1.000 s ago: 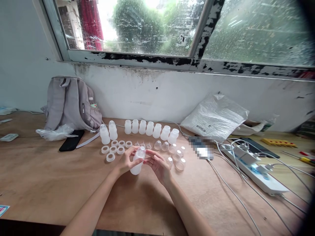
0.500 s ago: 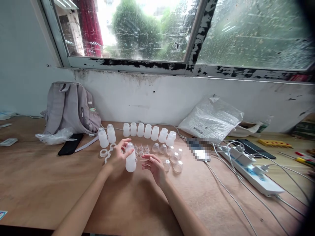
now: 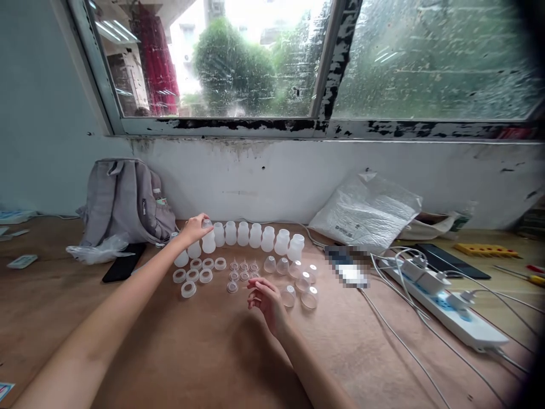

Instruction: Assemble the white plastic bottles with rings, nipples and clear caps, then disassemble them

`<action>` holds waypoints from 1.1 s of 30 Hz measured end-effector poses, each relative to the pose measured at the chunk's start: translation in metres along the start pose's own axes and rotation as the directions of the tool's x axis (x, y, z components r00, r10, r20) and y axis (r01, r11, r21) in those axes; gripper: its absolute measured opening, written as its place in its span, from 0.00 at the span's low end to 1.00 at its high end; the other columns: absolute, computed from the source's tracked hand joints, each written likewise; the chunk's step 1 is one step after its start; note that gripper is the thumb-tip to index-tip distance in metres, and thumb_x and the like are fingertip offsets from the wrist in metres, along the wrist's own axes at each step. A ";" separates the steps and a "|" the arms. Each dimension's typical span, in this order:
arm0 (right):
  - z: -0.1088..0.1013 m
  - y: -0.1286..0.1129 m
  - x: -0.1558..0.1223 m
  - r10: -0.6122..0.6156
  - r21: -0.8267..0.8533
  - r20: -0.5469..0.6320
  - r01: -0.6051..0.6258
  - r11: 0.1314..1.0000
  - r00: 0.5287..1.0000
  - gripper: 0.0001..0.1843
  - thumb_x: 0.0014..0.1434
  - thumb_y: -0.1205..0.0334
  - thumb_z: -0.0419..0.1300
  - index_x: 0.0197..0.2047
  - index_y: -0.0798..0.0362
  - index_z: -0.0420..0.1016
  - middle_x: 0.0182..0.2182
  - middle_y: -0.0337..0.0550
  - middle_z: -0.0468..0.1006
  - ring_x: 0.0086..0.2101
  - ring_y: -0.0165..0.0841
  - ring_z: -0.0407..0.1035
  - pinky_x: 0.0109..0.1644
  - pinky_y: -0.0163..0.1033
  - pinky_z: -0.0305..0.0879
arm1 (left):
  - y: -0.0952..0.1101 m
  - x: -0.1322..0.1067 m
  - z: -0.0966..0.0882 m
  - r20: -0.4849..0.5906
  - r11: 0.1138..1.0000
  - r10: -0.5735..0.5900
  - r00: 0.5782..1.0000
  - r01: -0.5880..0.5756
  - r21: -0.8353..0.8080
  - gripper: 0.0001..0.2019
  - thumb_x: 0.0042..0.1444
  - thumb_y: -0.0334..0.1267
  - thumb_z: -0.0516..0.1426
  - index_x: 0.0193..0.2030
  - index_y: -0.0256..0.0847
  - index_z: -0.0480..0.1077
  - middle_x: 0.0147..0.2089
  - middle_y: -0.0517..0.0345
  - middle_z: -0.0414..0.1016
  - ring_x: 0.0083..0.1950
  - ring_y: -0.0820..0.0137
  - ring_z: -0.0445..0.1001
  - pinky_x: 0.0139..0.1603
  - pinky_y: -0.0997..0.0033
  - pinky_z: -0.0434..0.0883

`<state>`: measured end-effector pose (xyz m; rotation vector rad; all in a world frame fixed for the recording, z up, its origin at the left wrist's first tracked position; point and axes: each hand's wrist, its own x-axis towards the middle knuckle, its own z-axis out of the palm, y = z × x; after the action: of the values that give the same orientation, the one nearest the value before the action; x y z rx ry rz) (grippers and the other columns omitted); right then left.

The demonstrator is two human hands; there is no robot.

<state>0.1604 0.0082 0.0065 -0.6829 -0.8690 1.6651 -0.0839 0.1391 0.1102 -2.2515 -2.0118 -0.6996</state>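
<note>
Left hand: fingers and thumb closed round the top of a capped bottle, and that's my left hand gripping from above, presumably so its body stays upright and clear of its neighbours.
Bottle's spot: left end of the back row, close beside seven open bottles; whether its base touches the worktop, I can't tell.
Right hand: half open, fingers loosely curled, nothing visible in it; my right hand hangs just beside the clear domed caps.
Small parts: collar rings left, teats in the middle, caps right; sorted by kind, I'd say, for easy picking.
In the way: two bottles partly behind my left arm, easily knocked.
Farther left: backpack, plastic bag, black phone.
Farther right: silver mailer, power strip, trailing white cables.
</note>
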 end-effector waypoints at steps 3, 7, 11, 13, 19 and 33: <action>-0.001 0.001 0.001 0.003 0.005 0.001 -0.003 1.000 1.000 0.09 0.47 0.60 0.60 0.32 0.54 0.72 0.28 0.40 0.71 0.21 0.27 0.65 0.23 0.33 0.61 | -0.004 0.008 0.004 0.028 0.996 -0.031 0.999 0.029 0.079 0.17 0.48 0.46 0.52 0.44 0.40 0.64 0.42 0.48 0.73 0.44 0.59 0.70 0.47 0.63 0.62; 0.000 -0.001 0.001 -0.006 0.005 -0.007 0.006 1.000 1.000 0.09 0.46 0.59 0.60 0.32 0.54 0.72 0.28 0.41 0.71 0.21 0.27 0.65 0.23 0.33 0.61 | -0.005 0.009 0.012 0.070 0.985 -0.063 0.996 0.050 0.168 0.16 0.50 0.45 0.51 0.43 0.39 0.64 0.38 0.49 0.75 0.44 0.58 0.70 0.55 0.52 0.51; 0.000 -0.002 0.001 -0.019 0.004 -0.011 0.019 1.000 1.000 0.10 0.47 0.59 0.60 0.32 0.54 0.72 0.28 0.41 0.71 0.22 0.27 0.65 0.23 0.32 0.62 | -0.007 0.009 0.017 0.069 0.973 -0.087 0.994 0.070 0.220 0.16 0.52 0.44 0.48 0.44 0.39 0.63 0.43 0.45 0.73 0.48 0.55 0.67 0.54 0.44 0.46; 0.000 -0.002 0.001 -0.020 0.005 -0.012 0.020 1.000 1.000 0.09 0.47 0.59 0.60 0.32 0.54 0.72 0.28 0.41 0.71 0.22 0.27 0.65 0.23 0.32 0.62 | -0.009 0.010 0.018 0.066 0.970 -0.087 0.994 0.070 0.234 0.17 0.52 0.44 0.47 0.45 0.39 0.63 0.47 0.43 0.70 0.51 0.53 0.64 0.54 0.43 0.47; 0.000 -0.002 0.001 -0.017 0.005 -0.002 0.017 1.000 1.000 0.09 0.47 0.59 0.60 0.32 0.54 0.72 0.28 0.40 0.71 0.21 0.27 0.64 0.23 0.33 0.62 | -0.014 0.010 0.020 0.055 0.967 -0.045 0.998 0.029 0.252 0.20 0.53 0.43 0.47 0.51 0.37 0.61 0.51 0.40 0.66 0.53 0.51 0.61 0.53 0.40 0.46; -0.007 0.015 0.009 -0.171 -0.470 -0.002 0.149 0.870 0.985 0.08 0.49 0.57 0.58 0.31 0.52 0.72 0.26 0.40 0.70 0.25 0.30 0.64 0.27 0.35 0.62 | 0.004 -0.118 0.047 0.057 0.930 0.339 0.939 -0.343 0.131 0.12 0.55 0.38 0.47 0.43 0.42 0.67 0.43 0.50 0.71 0.47 0.61 0.66 0.51 0.59 0.56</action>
<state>0.1551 0.0162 -0.0097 -0.9433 -1.2818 1.2905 -0.0722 0.0433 0.0268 -2.4493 -1.5595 -0.4751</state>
